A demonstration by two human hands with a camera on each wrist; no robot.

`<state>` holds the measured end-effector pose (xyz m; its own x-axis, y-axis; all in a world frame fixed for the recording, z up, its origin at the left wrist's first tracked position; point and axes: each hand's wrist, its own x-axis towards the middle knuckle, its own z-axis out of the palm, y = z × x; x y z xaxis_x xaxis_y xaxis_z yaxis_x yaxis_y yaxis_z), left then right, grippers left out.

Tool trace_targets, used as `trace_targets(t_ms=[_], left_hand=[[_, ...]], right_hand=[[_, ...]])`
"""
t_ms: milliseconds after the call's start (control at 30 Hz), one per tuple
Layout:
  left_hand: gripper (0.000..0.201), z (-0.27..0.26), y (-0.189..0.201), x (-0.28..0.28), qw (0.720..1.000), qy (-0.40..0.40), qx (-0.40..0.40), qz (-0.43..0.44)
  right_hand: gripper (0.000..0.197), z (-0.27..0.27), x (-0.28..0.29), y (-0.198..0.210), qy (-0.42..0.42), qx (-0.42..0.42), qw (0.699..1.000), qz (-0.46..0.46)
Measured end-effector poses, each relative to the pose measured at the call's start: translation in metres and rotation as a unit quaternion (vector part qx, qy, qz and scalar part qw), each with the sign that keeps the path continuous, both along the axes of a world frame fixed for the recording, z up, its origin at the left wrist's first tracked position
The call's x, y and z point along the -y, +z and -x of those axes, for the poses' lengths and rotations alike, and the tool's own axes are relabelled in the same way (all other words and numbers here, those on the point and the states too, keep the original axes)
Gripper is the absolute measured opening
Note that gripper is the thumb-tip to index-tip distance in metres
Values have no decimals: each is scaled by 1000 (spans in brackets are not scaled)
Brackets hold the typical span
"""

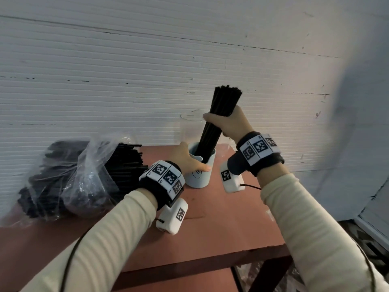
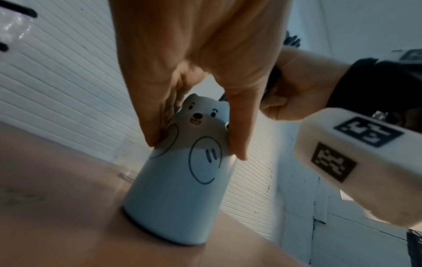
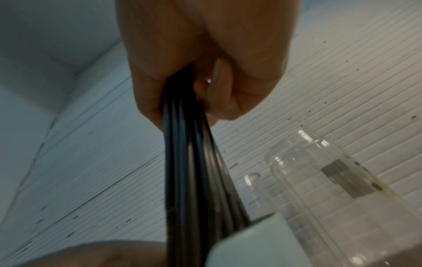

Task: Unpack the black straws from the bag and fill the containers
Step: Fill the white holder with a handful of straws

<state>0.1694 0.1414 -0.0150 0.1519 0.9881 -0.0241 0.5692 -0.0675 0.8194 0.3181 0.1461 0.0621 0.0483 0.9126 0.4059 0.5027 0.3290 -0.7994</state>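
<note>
We wore cream ribbed sleeves [image 1: 117,226], black wristbands [image 1: 262,153] with black-and-white square markers, and white camera boxes [image 1: 173,216] trailing thin black cables [image 1: 69,262].

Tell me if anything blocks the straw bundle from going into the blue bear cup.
Nothing visible does. The right hand grips the straw bundle, whose lower ends are already inside the blue bear cup; the left hand grips the cup's outside.

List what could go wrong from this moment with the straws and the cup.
The right hand holds the black straw bundle tilted in the pale blue bear cup; letting go could tip it, though the left hand steadies it. Fanned tops may spill. The clear plastic jar close behind could be knocked.
</note>
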Motion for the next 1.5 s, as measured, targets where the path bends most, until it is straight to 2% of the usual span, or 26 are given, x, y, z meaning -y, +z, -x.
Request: trace_targets(t_ms=[100, 333, 400, 500, 700, 800, 867, 933, 1000, 1033, 1067, 1133, 1200, 1233, 1333, 1400, 1500], left_hand=[[86, 3, -1, -4, 1000, -6, -17, 5], [77, 3, 0, -4, 1000, -15, -9, -6], [75, 3, 0, -4, 1000, -17, -4, -4], [72, 3, 0, -4, 1000, -19, 9, 5], [93, -1, -7, -7, 999, -23, 32, -4], [93, -1, -7, -6, 998, -36, 49, -5], [86, 1, -2, 0, 996, -58, 61, -1], [70, 3, 2, 8, 996, -72, 60, -3], [47, 8, 8, 16, 996, -70, 54, -4], [36, 12, 9, 16, 997, -64, 46, -2], [33, 16, 12, 18, 998, -47, 36, -1], [37, 27, 17, 24, 999, -1, 29, -29], [61, 42, 24, 33, 996, 40, 31, -67], [60, 51, 28, 37, 994, 56, 33, -89], [36, 84, 40, 51, 980, 100, 38, -170], [31, 108, 47, 58, 969, 132, 25, -208], [29, 143, 45, 64, 957, 187, -1, -221]], right_hand=[[27, 6, -15, -10, 6, 61, 995, 81], [38, 21, -25, -26, -30, 152, 973, 171], [41, 22, -26, -26, -21, 147, 975, 168], [45, 20, -23, -23, -2, 95, 982, 163], [49, 16, -19, -24, 23, 89, 985, 149], [58, 8, -18, -25, 10, 77, 986, 145], [75, 4, -14, -25, -7, 76, 988, 137], [85, 0, -8, -25, -42, 91, 990, 102], [70, -1, 2, -24, -91, 103, 990, 20], [56, 2, 8, -23, -106, 86, 990, -31], [40, 7, 15, -22, -108, 60, 989, -80], [17, 22, 28, -19, -83, 14, 986, -146], [7, 40, 39, -20, -35, -7, 989, -147], [6, 49, 43, -22, -7, -8, 991, -131], [16, 75, 44, -35, 81, 23, 995, -47], [24, 93, 41, -44, 134, 63, 989, 26], [33, 120, 39, -55, 197, 97, 970, 107]])
